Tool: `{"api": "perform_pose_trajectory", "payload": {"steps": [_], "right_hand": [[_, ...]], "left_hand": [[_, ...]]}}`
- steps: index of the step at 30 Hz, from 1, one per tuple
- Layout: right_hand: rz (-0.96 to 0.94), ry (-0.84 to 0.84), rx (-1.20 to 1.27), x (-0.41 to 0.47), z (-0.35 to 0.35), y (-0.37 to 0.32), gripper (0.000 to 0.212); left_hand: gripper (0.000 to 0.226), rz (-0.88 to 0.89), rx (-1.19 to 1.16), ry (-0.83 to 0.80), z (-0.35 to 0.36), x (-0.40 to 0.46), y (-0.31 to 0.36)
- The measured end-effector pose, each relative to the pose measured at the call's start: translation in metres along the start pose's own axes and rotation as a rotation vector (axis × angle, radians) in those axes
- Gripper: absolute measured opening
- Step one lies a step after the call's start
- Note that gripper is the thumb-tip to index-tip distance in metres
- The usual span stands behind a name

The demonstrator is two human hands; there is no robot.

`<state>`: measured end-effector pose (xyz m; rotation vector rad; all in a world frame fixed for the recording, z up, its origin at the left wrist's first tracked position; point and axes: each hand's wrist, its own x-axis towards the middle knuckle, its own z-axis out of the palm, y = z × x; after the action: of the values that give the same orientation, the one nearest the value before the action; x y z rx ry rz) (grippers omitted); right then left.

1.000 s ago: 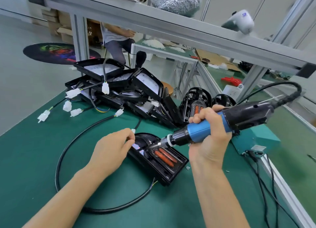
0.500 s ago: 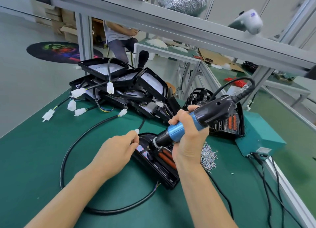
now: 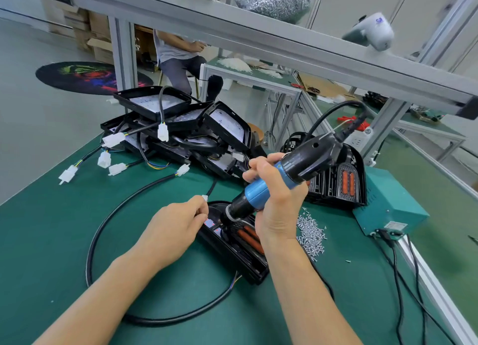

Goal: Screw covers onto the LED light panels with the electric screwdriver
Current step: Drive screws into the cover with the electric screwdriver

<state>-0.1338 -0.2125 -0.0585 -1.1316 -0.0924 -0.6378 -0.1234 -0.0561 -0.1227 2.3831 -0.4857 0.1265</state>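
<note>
Over the last sec the right hand [image 3: 278,202] has swung the electric screwdriver [image 3: 279,179] from a flat angle to steep, and its tip now sits down on the far end of the LED light panel [image 3: 234,243] lying mid-worktop — fingers wrapped round the blue grip. The left hand [image 3: 176,228] has stayed put, fingertips pinched at the panel's far-left corner, prob. steadying a screw or the cover; too small to tell which. I'd judge a screw is about to be driven — loose screws [image 3: 310,234] sit just right of the panel, unfinished panels [image 3: 181,127] stacked toward the worktop's far edge.
</note>
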Motion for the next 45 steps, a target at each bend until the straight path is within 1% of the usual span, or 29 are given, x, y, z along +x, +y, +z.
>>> {"api": "perform_pose_trajectory", "payload": {"steps": [5,10,13,15,17,19,21,25,28,31,33,35,40,45], "right_hand": [[0.033,-0.018,0.074,0.0,0.0,-0.002,0.022],[-0.016,-0.017,-0.008,0.0,-0.001,-0.005,0.024],[-0.005,0.068,0.077,0.0,-0.004,-0.011,0.02],[-0.016,0.128,0.175,0.003,-0.013,-0.02,0.028],[-0.058,0.157,0.255,0.006,-0.027,-0.034,0.031],[-0.107,0.195,0.273,0.008,-0.045,-0.049,0.034],[-0.149,0.24,0.263,0.01,-0.066,-0.064,0.035],[-0.181,0.35,0.203,0.009,-0.103,-0.086,0.026],[-0.196,0.425,0.17,0.004,-0.122,-0.091,0.022],[-0.21,0.462,0.13,0.0,-0.135,-0.092,0.023],[-0.21,0.457,0.118,-0.003,-0.141,-0.092,0.023],[-0.213,0.454,0.111,-0.004,-0.145,-0.092,0.023],[-0.215,0.471,0.118,-0.002,-0.15,-0.092,0.022],[-0.205,0.477,0.127,0.002,-0.147,-0.087,0.022]], "left_hand": [[0.01,-0.014,-0.002,-0.007,-0.001,0.001,0.002],[0.01,-0.03,-0.005,-0.009,-0.003,0.001,0.004],[0.011,-0.025,0.026,0.005,-0.003,0.002,0.004],[0.014,-0.002,0.028,0.033,-0.004,0.004,0.008],[0.017,0.023,0.005,0.077,-0.006,0.008,0.014],[0.017,0.061,-0.03,0.109,-0.005,0.015,0.025],[0.017,0.125,-0.044,0.109,-0.001,0.025,0.04],[0.016,0.293,0.003,0.033,0.023,0.05,0.084],[0.012,0.355,0.148,-0.088,0.053,0.074,0.115],[0.017,0.323,0.305,-0.259,0.084,0.093,0.132],[0.022,0.253,0.341,-0.382,0.098,0.1,0.135],[0.021,0.207,0.391,-0.449,0.106,0.103,0.133],[0.025,0.2,0.531,-0.467,0.114,0.102,0.125],[0.033,0.309,0.684,-0.425,0.117,0.101,0.128]]}}
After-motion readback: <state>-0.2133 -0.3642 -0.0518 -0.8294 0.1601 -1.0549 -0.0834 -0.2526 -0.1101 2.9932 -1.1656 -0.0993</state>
